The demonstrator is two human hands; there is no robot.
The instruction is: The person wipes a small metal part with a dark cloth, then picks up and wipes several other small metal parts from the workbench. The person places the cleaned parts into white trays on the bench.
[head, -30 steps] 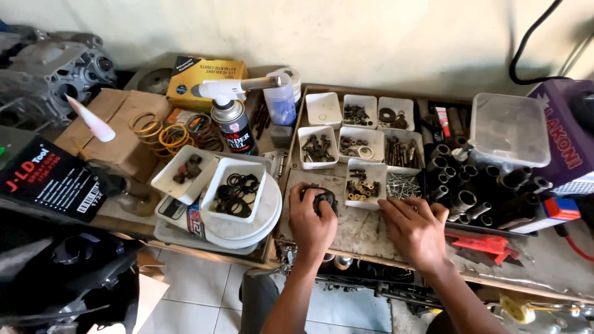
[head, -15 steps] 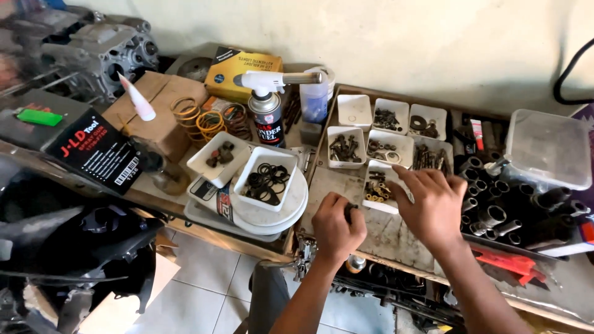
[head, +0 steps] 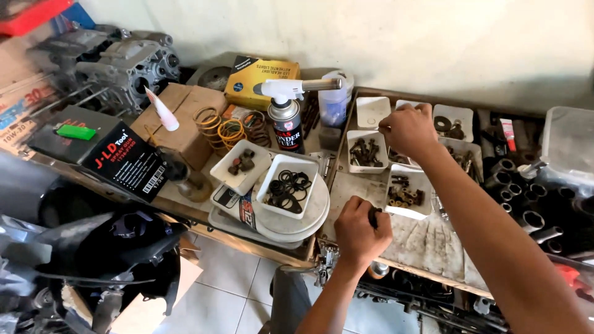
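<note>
Presently, view from the head camera over a cluttered workbench. Left hand [head: 361,230], at 6 o'clock of the frame, is closed in a fist round a small dark part [head: 374,215] of which only an edge shows between thumb and forefinger; it rests on the stained tray floor [head: 427,238], just beside the white tub of brass-coloured fittings [head: 405,195]. Right hand [head: 408,128] reaches to 12 o'clock of that tub, fingers curled downward in a pinch over the upper row of white tubs [head: 373,111]; whether anything is held cannot be told, since the fingertips face away. By judgement the sorting is mid-course: one piece is in hand, a second is being sought, and nothing shows as fitted or set aside. Hidden or unclear: the tub directly under the right hand; the shape of the dark part; the sockets [head: 526,198] at 3 o'clock, partly cut by the forearm; the blurred dark mass at 8 o'clock
</note>
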